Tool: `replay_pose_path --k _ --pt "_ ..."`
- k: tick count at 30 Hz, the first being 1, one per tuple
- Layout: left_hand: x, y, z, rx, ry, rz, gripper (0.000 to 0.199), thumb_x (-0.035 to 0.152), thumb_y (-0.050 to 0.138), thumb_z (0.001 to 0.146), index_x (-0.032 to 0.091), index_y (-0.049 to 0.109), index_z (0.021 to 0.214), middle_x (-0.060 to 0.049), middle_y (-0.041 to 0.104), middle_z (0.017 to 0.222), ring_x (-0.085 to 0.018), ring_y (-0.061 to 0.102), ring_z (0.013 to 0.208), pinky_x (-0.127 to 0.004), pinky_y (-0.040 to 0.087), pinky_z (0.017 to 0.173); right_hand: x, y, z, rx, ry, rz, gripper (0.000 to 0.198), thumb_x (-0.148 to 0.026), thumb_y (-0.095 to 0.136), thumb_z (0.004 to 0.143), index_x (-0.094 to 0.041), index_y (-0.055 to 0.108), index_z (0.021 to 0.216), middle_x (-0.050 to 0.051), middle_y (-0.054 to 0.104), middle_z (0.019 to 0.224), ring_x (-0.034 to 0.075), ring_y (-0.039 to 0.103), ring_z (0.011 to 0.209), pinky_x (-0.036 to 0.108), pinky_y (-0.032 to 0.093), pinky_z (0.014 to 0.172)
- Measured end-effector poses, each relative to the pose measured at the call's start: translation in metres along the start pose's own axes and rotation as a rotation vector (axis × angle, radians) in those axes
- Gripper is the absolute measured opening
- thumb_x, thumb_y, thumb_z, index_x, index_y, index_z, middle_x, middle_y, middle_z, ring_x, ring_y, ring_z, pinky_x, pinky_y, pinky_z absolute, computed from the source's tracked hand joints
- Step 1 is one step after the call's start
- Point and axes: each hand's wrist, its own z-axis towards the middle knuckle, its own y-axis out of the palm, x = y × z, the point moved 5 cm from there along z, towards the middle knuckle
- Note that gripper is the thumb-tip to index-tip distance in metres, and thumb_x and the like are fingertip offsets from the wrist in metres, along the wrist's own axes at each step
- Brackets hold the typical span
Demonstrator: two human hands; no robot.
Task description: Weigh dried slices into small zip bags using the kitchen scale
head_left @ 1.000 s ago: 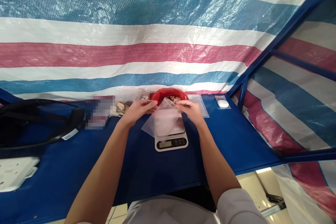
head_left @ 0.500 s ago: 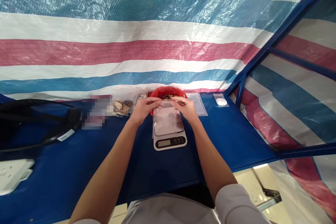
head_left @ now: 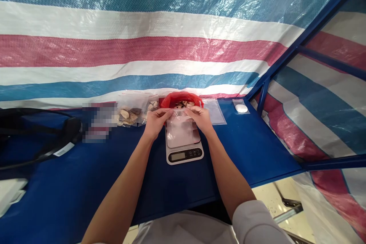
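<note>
Both hands pinch the top edge of a clear plastic zip bag [head_left: 179,129], which hangs flat with nothing visible in it. My left hand [head_left: 156,121] grips its left top corner, and my right hand [head_left: 200,119] has the right side. Below the bag lies a white kitchen scale [head_left: 185,155] with a metal plate and a blank-looking display. Just beyond my fingers sits a red plastic bag [head_left: 175,99], its mouth gaping, with pale and dark flat pieces [head_left: 185,104] inside.
Left of my hands lie clear bags of stones or dried pieces [head_left: 129,115]. Flat clear bags [head_left: 215,111] lie right, and a white rounded object [head_left: 241,108] farther right. A black strap [head_left: 68,133] and white power strip [head_left: 11,192] occupy the left of the blue table [head_left: 246,152].
The hands still hold the clear bag by its top and have drawn slightly nearer to me, uncovering more of the red bag's contents. The view has shifted a little.
</note>
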Motion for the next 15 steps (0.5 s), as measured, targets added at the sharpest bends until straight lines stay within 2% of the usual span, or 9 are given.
replay_pose_path --k 6,11,15 --pt "0.0100 0.0051 -0.0038 0.010 0.092 0.117 0.037 0.051 0.082 0.070 0.017 0.081 0.085 -0.006 0.077 0.080 -0.021 0.068 0.076 -0.035 0.057 0.077 0.0018 0.0099 0.0012 -0.041 -0.013 -0.035 0.038 -0.053 0.080 0.071 -0.021 0.080 0.091 0.005 0.078 0.087 0.024 0.073 0.083 0.033 0.064 0.063" --pt "0.0076 0.0061 -0.0048 -0.017 0.068 0.134 0.042 0.053 0.083 0.068 0.016 0.081 0.088 -0.007 0.078 0.083 -0.020 0.067 0.074 -0.032 0.056 0.073 0.0025 0.0104 0.0012 -0.036 -0.046 -0.039 0.036 -0.052 0.081 0.072 -0.019 0.080 0.088 0.005 0.078 0.084 0.023 0.073 0.078 0.032 0.063 0.060" --pt "0.0045 0.0029 -0.0024 -0.018 0.056 0.100 0.038 0.051 0.085 0.068 0.016 0.081 0.084 -0.006 0.078 0.080 -0.018 0.066 0.071 -0.030 0.055 0.070 0.0013 0.0078 -0.0001 -0.069 -0.033 -0.059 0.036 -0.052 0.080 0.072 -0.020 0.080 0.089 0.004 0.078 0.081 0.023 0.074 0.077 0.032 0.063 0.060"
